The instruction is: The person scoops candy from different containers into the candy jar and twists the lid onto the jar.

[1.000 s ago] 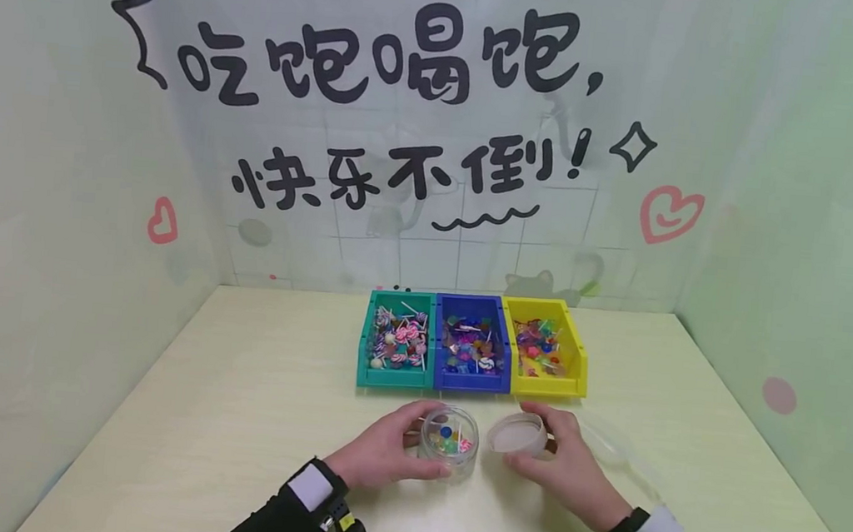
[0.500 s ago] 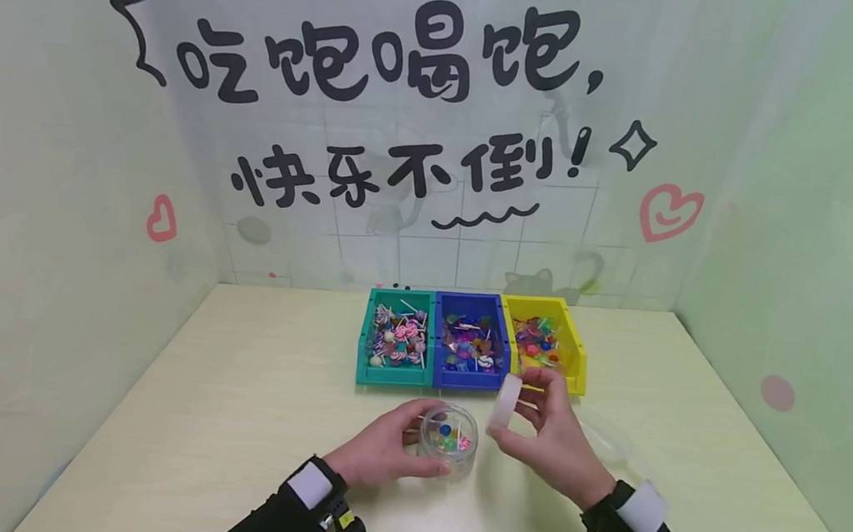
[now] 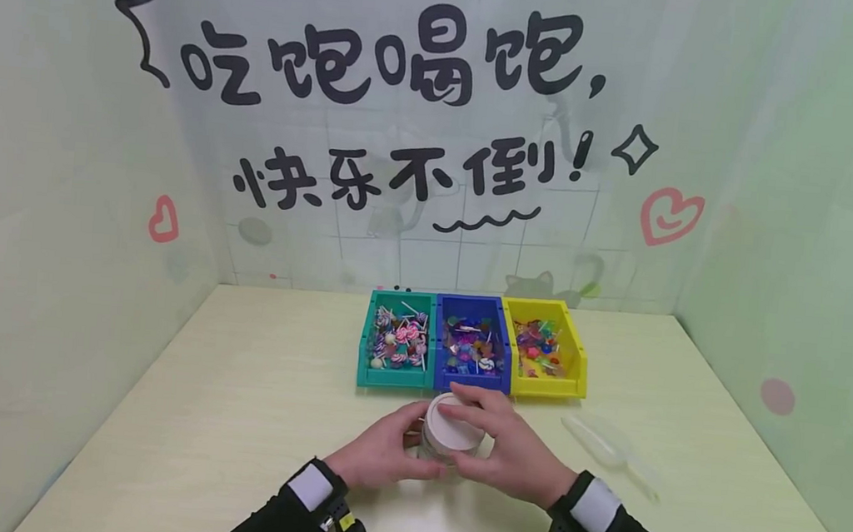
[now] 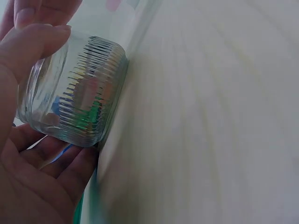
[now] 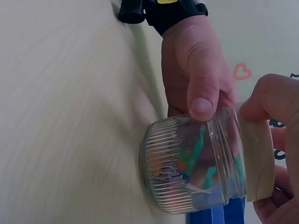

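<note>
A clear glass jar (image 5: 182,158) with ribbed sides stands on the table, small colourful pieces showing through its wall. My left hand (image 3: 385,455) grips it from the left, thumb on the near side and fingers round the far side. In the right wrist view a pale round lid (image 5: 259,161) is right at the jar's mouth, slightly tilted, with the glass threads showing below it. My right hand (image 3: 513,448) holds the lid's edge between thumb and fingers. From the head view, the lid covers the jar's opening and hides most of what is inside.
Behind the jar stand a green bin (image 3: 395,377), a blue bin (image 3: 472,381) and a yellow bin (image 3: 571,386), side by side, holding small lollipop-shaped and bead-like pieces. A clear plastic scoop (image 3: 610,454) lies on the table (image 3: 234,418) to the right.
My right hand has turned the lid over from inside-up and brought it left onto the jar's mouth. The left hand and the jar have stayed in place.
</note>
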Demonstrator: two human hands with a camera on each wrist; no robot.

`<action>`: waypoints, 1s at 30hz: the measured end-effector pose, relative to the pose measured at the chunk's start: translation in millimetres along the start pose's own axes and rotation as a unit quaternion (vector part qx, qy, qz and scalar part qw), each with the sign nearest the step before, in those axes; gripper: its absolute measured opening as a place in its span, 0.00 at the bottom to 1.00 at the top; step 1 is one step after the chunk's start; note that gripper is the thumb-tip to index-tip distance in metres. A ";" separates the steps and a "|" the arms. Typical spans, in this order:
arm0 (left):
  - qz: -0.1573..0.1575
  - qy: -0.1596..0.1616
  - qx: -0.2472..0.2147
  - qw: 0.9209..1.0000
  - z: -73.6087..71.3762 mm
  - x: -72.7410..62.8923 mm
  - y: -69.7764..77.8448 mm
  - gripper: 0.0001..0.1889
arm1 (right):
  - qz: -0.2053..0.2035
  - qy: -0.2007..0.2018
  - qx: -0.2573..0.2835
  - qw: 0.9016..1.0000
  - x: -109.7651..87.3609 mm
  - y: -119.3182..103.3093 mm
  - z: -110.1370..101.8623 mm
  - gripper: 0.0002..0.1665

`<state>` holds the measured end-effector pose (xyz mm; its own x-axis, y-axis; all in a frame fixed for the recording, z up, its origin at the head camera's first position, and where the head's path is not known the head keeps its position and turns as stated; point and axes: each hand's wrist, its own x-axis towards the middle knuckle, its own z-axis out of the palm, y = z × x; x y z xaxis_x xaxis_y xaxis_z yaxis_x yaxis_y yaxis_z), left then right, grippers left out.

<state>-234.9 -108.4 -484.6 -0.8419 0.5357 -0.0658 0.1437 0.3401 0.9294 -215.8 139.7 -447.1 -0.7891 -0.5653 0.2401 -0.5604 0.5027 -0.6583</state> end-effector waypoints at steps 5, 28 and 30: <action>0.006 -0.002 0.003 1.000 1.1 0.2 -2.5 0.42 | 0.006 -0.028 -0.010 1.000 0.3 2.8 5.9 0.35; 0.014 -0.003 0.003 1.000 -0.1 1.3 -4.7 0.41 | 0.071 -0.033 -0.016 0.997 8.8 4.9 12.1 0.21; 0.015 -0.005 -0.002 1.000 0.0 1.7 -4.2 0.41 | 0.058 -0.060 0.003 0.997 8.1 5.5 5.2 0.17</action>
<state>-237.0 -108.9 -488.6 -0.8319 0.5534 -0.0412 0.1666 0.3200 0.9327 -224.0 134.5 -452.5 -0.8122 -0.5784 0.0762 -0.4660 0.5646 -0.6813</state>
